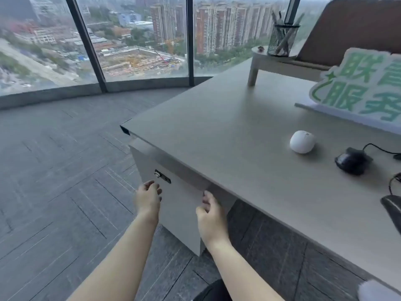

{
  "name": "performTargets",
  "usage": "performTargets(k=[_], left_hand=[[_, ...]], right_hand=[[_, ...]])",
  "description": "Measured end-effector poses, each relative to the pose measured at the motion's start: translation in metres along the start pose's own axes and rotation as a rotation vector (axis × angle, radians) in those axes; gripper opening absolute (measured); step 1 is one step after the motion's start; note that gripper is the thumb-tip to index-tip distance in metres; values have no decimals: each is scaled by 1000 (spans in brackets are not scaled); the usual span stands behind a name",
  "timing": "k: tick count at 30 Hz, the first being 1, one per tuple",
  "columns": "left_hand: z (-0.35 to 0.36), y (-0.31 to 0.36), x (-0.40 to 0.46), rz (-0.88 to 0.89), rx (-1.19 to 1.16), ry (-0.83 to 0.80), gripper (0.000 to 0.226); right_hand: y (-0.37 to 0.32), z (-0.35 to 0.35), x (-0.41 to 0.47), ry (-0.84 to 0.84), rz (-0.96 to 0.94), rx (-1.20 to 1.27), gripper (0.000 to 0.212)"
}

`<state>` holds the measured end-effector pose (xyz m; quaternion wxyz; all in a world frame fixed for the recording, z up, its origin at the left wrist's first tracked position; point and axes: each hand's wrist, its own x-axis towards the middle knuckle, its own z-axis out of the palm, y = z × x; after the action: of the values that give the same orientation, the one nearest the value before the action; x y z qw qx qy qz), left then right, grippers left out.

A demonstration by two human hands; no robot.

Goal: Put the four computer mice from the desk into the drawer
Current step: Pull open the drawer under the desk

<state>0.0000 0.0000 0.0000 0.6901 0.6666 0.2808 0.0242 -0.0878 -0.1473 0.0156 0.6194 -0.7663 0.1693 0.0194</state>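
Observation:
A white round mouse [302, 141] lies on the grey desk [217, 131]. To its right sits a black wired mouse [352, 160], and a third dark mouse [393, 208] is cut off by the right edge. Under the desk's near corner stands the pale drawer unit [180, 205] with a lock [162, 176] at its top left; its front is shut. My left hand [148, 197] hovers at the front just below the lock, fingers apart. My right hand [209, 210] curls its fingers around the front's right edge. Neither hand holds a mouse.
A green-and-white sign [360, 88] stands at the desk's right. Behind it a low riser [271, 61] carries a mesh pen cup [282, 39]. A brown chair back [355, 29] rises at top right. Curved floor-to-ceiling windows [130, 40] face grey carpet [54, 170].

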Motion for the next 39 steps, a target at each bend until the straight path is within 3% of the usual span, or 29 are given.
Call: performTargets(k=[6, 9, 14, 19, 23, 29, 35, 39], left_hand=[[18, -11, 54, -233, -101, -42, 36], [29, -13, 72, -237, -142, -33, 20], [37, -15, 87, -224, -119, 33, 22], [36, -11, 84, -236, -124, 40, 13], [19, -12, 76, -257, -165, 56, 13], [-53, -29, 38, -239, -230, 102, 11], [-141, -52, 14, -236, -258, 181, 8], [-192, -67, 6, -234, -242, 198, 16]], right_hand=[[13, 22, 30, 75, 125, -32, 58], [18, 26, 36, 154, 122, -15, 51], [27, 32, 39, 279, 117, -52, 28], [26, 33, 34, 293, 104, -100, 21], [22, 31, 17, 231, 55, -164, 8], [26, 38, -35, -30, -32, -196, 28], [32, 66, -87, -317, -64, -280, 31], [35, 89, -118, -414, -82, -306, 33]])
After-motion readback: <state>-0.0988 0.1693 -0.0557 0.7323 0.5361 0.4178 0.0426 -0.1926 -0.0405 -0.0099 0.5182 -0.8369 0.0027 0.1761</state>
